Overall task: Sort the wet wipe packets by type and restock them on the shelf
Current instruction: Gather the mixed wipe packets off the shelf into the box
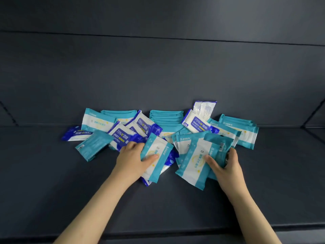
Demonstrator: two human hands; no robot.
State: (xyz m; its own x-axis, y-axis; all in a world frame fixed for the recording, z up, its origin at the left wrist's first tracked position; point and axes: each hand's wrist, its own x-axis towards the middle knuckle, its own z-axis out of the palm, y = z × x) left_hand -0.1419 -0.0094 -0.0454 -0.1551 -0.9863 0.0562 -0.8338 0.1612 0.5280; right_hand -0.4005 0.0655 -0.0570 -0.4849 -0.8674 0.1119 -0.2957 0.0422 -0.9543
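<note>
head view: the dark grey shelf point(52, 173) runs wide on both sides of the hands. open board shows left of the left hand, right of the right hand, and from the wrists back to the front lip point(175, 232). the back wall point(158, 76) rises just behind the heap, and the heap touches neither side of the shelf.

the left hand point(133, 155) reaches in palm down. its thumb lies across the face of a tilted teal packet point(158, 168), its fingers curl over the packet's left edge, and so it grips it. a hidden blue packet point(170, 160) peeks out from beneath.

the right hand point(224, 166) holds a bunch of teal packs. its thumb presses the front pack point(191, 164) and its fingers wrap the right edge of a back-side-up pack point(219, 145).

the shelf carries the whole mixed heap. ahead of the left hand lie blue 75% packets point(121, 136), with another blue one point(77, 134) and a face-down teal one point(93, 146) further left. between the hands, at the back, stands a teal row point(166, 118). ahead of the right hand a blue alcohol pack point(197, 123) and a white-backed pack point(204, 109) stand close to the wall. a teal stack point(244, 132) lies further right.
</note>
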